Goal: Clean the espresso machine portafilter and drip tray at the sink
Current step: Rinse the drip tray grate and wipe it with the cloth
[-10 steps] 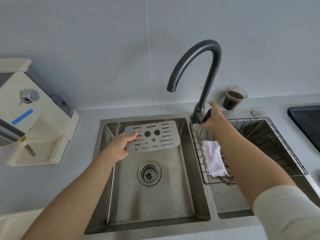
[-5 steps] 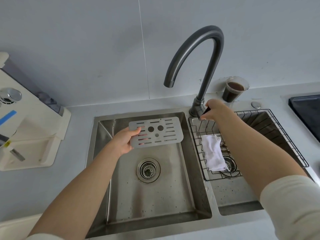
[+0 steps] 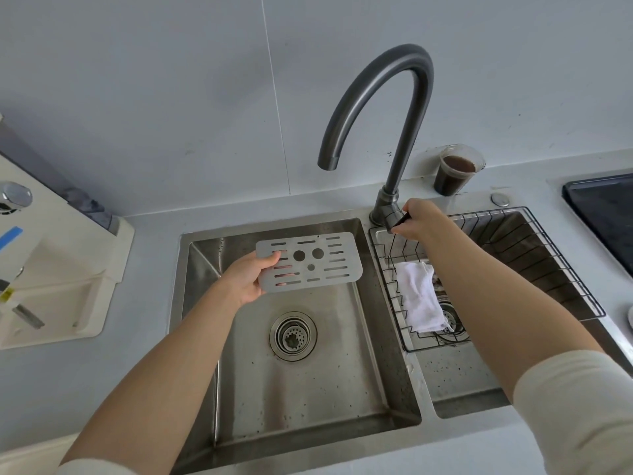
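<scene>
Now drip tray grate (image 3: 310,261) in left hand (image 3: 247,281).

Espresso machine (image 3: 51,255) cropped by the left edge; tap lever (image 3: 403,218) mostly inside the right hand (image 3: 419,219).

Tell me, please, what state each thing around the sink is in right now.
Drip tray grate, held over the left basin, its left end gripped by the left hand.
Faucet, spout over the left basin, no water running.
Faucet handle, gripped by the right hand.
White cloth, crumpled in the wire rack.
Plastic cup, upright, holding dark liquid.
</scene>
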Demonstrator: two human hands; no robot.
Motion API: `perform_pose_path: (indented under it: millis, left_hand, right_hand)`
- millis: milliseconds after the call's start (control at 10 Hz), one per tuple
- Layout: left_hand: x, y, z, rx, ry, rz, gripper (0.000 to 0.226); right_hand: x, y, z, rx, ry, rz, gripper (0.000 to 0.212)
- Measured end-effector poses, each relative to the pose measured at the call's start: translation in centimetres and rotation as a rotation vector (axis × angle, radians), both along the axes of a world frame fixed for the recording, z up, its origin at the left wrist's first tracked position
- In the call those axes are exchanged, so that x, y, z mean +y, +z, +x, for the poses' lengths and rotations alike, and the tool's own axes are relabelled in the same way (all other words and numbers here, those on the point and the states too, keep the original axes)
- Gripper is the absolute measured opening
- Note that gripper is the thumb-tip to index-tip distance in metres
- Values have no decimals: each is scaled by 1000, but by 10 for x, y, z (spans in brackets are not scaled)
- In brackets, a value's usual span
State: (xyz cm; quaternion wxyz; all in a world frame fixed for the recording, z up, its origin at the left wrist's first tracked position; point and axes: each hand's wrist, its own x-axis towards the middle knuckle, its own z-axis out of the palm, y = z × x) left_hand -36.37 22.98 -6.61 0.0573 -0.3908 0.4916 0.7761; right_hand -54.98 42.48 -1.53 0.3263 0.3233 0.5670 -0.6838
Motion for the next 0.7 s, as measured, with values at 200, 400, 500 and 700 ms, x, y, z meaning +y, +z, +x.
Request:
perform_pose_path:
  millis: [200, 400, 500, 700]
  left_hand:
    - [2, -3, -3, -4, -6, -3, 12]
    - [6, -6, -6, -13, -3, -7, 12]
    - [8, -7, -8, -18, -17, -8, 11]
    - [12, -8, -14, -33, -39, -9, 12]
  right_hand:
    - [2, -44, -25, 184, 82, 98, 24]
    - [2, -45, -25, 180, 3, -17, 25]
    - [5, -44, -26, 112, -43, -83, 14]
    - [3, -49, -29, 159, 10, -28, 16]
